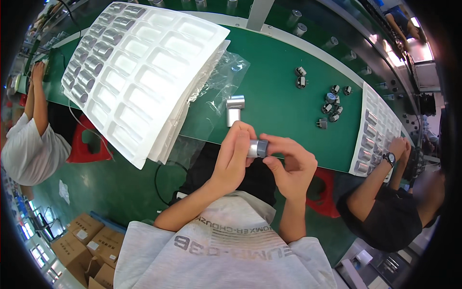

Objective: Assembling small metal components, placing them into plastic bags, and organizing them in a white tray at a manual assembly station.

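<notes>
Both of my hands hold one small silver cylinder with a dark end cap, just in front of the green table's near edge. My left hand wraps the silver body. My right hand pinches the dark capped end. Two more silver cylinders lie together on the green table just beyond my hands. A stack of white blister trays lies to the left, its far-left pockets filled with silver cylinders.
Several small dark parts lie scattered on the table to the right. A person at the right rests hands on another white tray. Another person sits at the far left. A clear plastic bag lies by the trays. Cardboard boxes stand on the floor.
</notes>
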`<move>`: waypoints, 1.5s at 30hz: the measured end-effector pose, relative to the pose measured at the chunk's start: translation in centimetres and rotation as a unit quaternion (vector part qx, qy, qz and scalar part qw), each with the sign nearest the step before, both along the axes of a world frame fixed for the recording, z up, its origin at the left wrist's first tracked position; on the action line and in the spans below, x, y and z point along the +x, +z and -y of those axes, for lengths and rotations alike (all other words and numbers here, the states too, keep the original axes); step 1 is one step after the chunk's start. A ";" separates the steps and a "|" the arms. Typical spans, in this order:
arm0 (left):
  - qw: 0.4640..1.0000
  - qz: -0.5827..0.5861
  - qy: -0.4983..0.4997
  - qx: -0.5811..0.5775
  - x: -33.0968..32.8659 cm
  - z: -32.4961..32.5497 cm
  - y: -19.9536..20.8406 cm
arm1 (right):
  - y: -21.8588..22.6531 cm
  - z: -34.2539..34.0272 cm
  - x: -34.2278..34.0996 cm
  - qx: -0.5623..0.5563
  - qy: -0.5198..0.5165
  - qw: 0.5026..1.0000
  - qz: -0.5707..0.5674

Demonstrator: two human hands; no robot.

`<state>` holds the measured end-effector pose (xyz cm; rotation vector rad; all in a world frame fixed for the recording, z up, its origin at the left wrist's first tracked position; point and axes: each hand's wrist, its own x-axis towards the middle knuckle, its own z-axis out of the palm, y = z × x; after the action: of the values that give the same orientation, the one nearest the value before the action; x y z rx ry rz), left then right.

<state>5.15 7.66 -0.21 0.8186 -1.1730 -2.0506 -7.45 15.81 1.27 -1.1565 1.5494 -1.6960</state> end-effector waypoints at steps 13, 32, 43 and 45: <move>0.999 -0.012 -0.009 0.045 -0.2 -0.2 0.0 | 0.8 0.3 -0.4 0.008 0.034 0.999 -0.009; 0.967 0.026 0.003 -0.253 0.3 0.3 -1.8 | 0.2 0.3 0.0 0.012 -0.079 0.997 0.021; 0.938 0.042 0.031 -0.342 -0.2 0.6 -1.4 | -1.0 0.6 0.3 0.011 -0.025 0.995 0.096; 0.940 0.054 0.025 -0.336 -0.3 0.7 -0.6 | -1.1 0.6 0.4 0.062 -0.023 0.972 0.226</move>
<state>4.84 6.97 -0.79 0.6063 -1.7459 -1.4129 -7.08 15.26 0.20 -0.6168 1.3746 -1.7162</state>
